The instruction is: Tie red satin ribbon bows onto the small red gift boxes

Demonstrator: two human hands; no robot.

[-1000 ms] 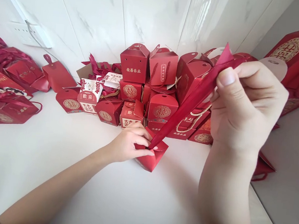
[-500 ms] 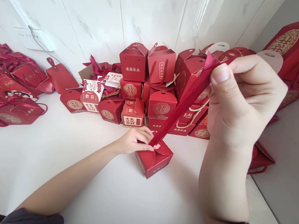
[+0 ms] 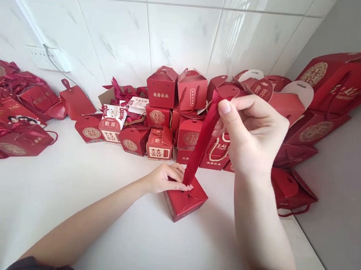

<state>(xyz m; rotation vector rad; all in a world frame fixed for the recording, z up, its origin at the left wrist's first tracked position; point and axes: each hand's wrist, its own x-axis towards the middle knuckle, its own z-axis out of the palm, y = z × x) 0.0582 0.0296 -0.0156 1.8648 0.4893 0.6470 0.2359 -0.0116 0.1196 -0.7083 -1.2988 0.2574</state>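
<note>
A small red gift box [image 3: 189, 202] with overlapping curved flaps sits on the white tabletop. From its top a dark red satin ribbon [image 3: 201, 148] runs upward, taut and slightly slanted. My left hand [image 3: 167, 178] rests over the box top, its thumb and fingers pinching the ribbon's lower end. Higher up and nearer the camera, my right hand [image 3: 253, 132] grips the ribbon's upper end between thumb and index finger. A short tip of ribbon sticks out above that pinch. Whether the ribbon passes through the flaps is hidden by my left fingers.
Stacked red gift boxes [image 3: 161, 88] line the tiled wall [image 3: 181, 36]. On the left lies a heap of ribboned red boxes [image 3: 25, 140], below a wall socket [image 3: 48, 58]. Large red gift bags [image 3: 340, 87] are piled at the right against a grey panel [image 3: 350, 178].
My right hand has moved left and a little down with the ribbon end, so the ribbon stands steeper. The camera view has tilted up slightly. My left hand stays on the box.
</note>
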